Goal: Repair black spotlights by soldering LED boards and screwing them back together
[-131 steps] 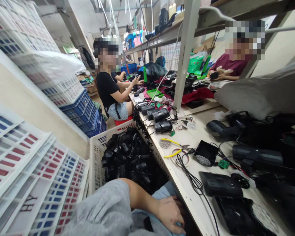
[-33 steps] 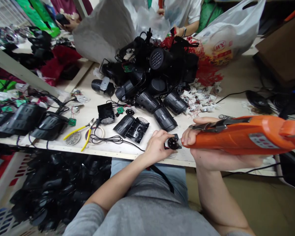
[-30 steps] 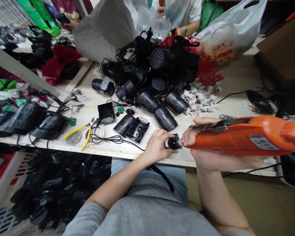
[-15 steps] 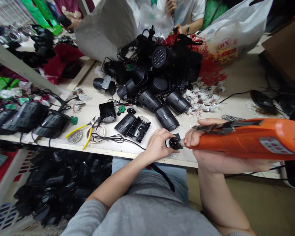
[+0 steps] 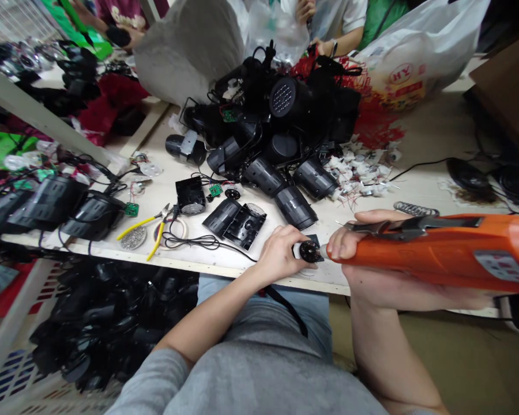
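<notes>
At the table's front edge my left hand (image 5: 281, 252) is closed around a small part with a round black disc (image 5: 310, 251) facing right. My right hand (image 5: 350, 248) grips an orange electric screwdriver (image 5: 428, 248), lying sideways with its tip against or very close to the disc. My fingers hide most of the small part. An opened black housing (image 5: 244, 226) lies left of my left hand, and a thin black cable (image 5: 199, 241) runs toward that hand. Behind them rests a closed black cylindrical housing (image 5: 296, 206).
Yellow-handled pliers (image 5: 142, 227) lie on the left near a dish of screws (image 5: 133, 237). A heap of black lamps (image 5: 281, 115) fills the back, beside small white parts (image 5: 358, 170). Below the table stands a crate of black parts (image 5: 99, 323). Co-workers sit across.
The whole view has shifted slightly. The screwdriver's body looks a little lower at its right end, while both hands keep their grip at the disc.
</notes>
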Tool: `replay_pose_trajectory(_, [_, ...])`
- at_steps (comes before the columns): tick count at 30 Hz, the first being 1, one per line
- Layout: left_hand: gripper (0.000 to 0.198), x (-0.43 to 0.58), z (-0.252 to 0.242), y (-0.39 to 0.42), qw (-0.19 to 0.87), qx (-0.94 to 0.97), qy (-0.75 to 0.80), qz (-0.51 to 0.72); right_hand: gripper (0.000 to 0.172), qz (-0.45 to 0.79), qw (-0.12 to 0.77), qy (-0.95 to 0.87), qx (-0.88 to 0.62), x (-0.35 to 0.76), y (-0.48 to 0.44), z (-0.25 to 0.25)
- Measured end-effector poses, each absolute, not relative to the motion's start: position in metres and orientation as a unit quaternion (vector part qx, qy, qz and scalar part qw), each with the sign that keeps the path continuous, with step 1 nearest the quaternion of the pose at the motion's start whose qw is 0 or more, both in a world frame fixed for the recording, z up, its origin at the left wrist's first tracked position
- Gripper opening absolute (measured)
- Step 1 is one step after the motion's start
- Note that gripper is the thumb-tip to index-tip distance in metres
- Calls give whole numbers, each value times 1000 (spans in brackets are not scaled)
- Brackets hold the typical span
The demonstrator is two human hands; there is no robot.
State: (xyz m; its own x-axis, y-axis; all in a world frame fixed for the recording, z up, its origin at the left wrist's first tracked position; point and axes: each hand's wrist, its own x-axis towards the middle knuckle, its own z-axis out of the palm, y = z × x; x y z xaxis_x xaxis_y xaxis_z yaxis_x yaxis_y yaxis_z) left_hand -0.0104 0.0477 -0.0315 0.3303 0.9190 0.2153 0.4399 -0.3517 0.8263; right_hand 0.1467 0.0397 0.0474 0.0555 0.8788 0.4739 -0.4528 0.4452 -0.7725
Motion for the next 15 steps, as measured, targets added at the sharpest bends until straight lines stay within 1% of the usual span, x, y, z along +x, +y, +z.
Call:
replay_pose_trajectory(6, [47,-10,-32,48,334,744,457,355,97,478,677,-510,-230,149,41,47])
replay_pose_trajectory(12, [47,-10,-31,48,336,744,461,348,94,471,685,-500,-243,148,39,48])
replay_pose_trajectory(15, [47,-9,-31,48,336,745,460,346,87,482,683,-491,-245,149,37,46])
